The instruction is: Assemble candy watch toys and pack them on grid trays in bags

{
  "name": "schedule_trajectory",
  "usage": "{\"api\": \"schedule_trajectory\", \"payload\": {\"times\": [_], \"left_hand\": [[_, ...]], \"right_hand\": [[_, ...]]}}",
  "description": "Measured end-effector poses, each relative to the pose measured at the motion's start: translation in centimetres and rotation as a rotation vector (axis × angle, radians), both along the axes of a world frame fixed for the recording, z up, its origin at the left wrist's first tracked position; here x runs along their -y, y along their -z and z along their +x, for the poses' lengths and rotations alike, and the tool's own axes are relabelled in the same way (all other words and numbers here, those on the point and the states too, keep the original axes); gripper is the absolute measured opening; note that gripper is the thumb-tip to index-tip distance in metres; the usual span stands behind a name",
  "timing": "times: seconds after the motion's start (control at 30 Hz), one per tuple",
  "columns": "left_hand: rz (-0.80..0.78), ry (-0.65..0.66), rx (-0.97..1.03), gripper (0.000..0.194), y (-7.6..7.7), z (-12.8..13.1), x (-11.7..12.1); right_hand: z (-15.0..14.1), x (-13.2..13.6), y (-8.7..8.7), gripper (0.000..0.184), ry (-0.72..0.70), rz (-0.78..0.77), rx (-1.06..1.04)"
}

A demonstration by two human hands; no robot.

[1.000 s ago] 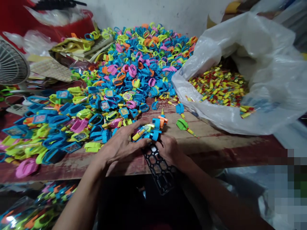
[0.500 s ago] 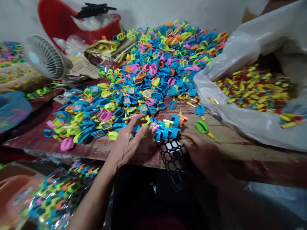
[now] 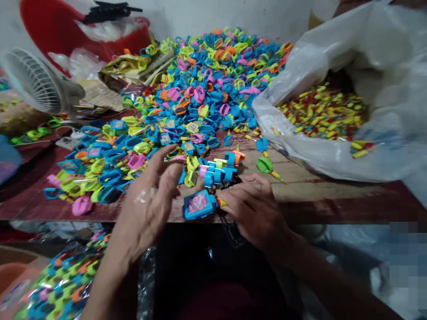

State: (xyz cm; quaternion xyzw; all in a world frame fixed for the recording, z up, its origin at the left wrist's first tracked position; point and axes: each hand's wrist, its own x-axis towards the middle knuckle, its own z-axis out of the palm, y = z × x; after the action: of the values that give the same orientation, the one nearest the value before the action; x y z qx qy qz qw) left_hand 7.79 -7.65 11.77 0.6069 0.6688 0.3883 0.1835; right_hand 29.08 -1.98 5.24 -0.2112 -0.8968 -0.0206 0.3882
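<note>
Head view shows the right hand (image 3: 253, 206) pinching what looks like the yellow-and-red end of a blue watch-shaped toy (image 3: 199, 205), whose picture face points nine o'clock from those fingers. At the toy's own nine o'clock, the left hand (image 3: 143, 195) is spread wide, thumb apart from fingers, nothing visible in it; whether its tips brush the pile (image 3: 111, 153) behind, I cannot tell. A black lattice rack (image 3: 233, 233) sits at four o'clock, mostly hidden by the right hand, and a cluster of coloured pieces (image 3: 218, 175) stands at one o'clock. With so narrow a pinch, the toy could twist or drop over the table edge (image 3: 173, 217); a knuckle could also topple the cluster.
</note>
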Motion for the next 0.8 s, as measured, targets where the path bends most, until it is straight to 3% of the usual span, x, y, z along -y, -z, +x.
{"api": "schedule_trajectory", "payload": {"times": [0.1,0.2,0.37,0.5,0.63,0.8], "left_hand": [[0.111,0.004,-0.106,0.052,0.7,-0.4,-1.6],[0.159,0.21,-0.27,0.054,1.9,0.5,-3.8],[0.13,0.454,-0.439,0.07,4.0,2.5,-7.7],[0.064,0.494,-0.448,0.067,4.6,2.9,-9.2],[0.046,0.459,-0.472,0.07,3.9,2.9,-9.6],[0.0,0.507,-0.476,0.072,3.9,3.1,-10.5]], "right_hand": [[2.8,-0.5,1.3,0.021,0.168,-0.003,-0.005],[5.5,-1.6,3.3,0.02,0.294,-0.07,-0.066],[7.1,-3.9,6.3,0.016,0.444,-0.492,-0.232],[5.7,-5.0,7.1,0.014,0.406,-0.757,-0.224],[4.5,-6.3,6.8,0.014,0.419,-0.825,-0.284],[2.9,-7.5,7.0,0.021,0.297,-0.895,-0.252]]}}
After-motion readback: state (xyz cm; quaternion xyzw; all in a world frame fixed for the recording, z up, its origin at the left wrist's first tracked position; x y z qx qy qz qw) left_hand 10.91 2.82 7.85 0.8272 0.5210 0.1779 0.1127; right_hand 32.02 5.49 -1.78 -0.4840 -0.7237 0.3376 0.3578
